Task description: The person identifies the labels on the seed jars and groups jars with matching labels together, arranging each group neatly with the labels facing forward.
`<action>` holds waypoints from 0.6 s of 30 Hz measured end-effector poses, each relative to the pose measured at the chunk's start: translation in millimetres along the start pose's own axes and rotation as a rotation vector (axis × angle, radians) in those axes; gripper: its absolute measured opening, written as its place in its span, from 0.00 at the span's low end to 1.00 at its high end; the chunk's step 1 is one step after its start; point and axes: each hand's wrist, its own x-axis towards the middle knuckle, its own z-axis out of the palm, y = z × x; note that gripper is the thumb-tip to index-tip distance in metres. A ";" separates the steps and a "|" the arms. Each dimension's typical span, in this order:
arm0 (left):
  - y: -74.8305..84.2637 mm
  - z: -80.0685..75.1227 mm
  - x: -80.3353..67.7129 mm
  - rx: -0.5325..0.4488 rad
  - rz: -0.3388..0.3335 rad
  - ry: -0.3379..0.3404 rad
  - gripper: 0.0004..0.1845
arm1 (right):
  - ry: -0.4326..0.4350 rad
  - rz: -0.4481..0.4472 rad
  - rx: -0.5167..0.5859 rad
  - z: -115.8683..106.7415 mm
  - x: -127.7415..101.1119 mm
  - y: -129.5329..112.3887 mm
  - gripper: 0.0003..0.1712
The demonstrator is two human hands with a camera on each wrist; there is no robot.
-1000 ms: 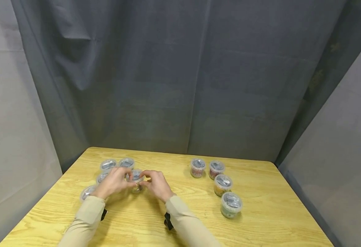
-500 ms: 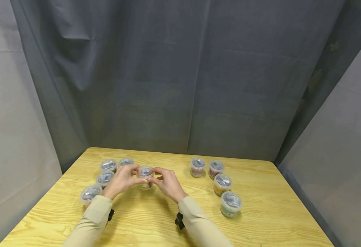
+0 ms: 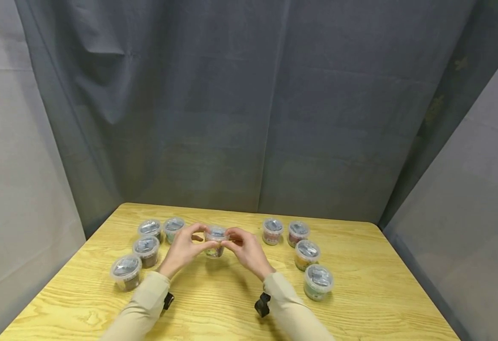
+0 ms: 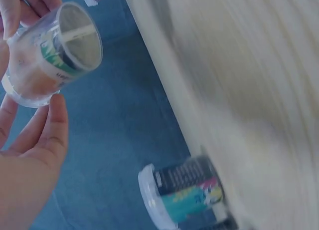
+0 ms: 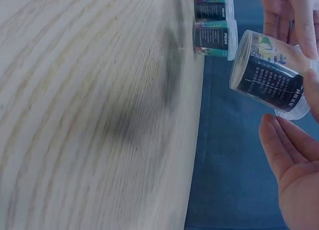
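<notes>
In the head view a small clear plastic tub with a lid [image 3: 217, 232] is held between both hands near the middle of the table. My left hand [image 3: 186, 245] pinches its lid rim from the left, thumb in front. My right hand [image 3: 247, 248] grips the opposite side likewise. Both wrist views show the tub [image 4: 52, 53] tilted in the picture and raised off the wood, its base free. A printed label with dark panels and coloured pictures [image 5: 271, 80] wraps its side. Fingers cover part of the lid.
Several similar lidded tubs [image 3: 126, 268] stand in a loose group at the left of the wooden table [image 3: 198, 308]. Several more, with red, orange and green showing [image 3: 307, 253], form a line at the right. A dark grey curtain [image 3: 249, 118] hangs behind the table.
Both hands have carried the tub rightward, from beside the left group to the middle of the table. The left-hand tubs, partly covered before, now show more fully.
</notes>
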 end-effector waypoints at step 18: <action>3.9 22.9 1.1 -0.179 -0.163 -0.039 0.35 | 0.125 0.163 0.346 -19.9 -6.0 13.3 0.13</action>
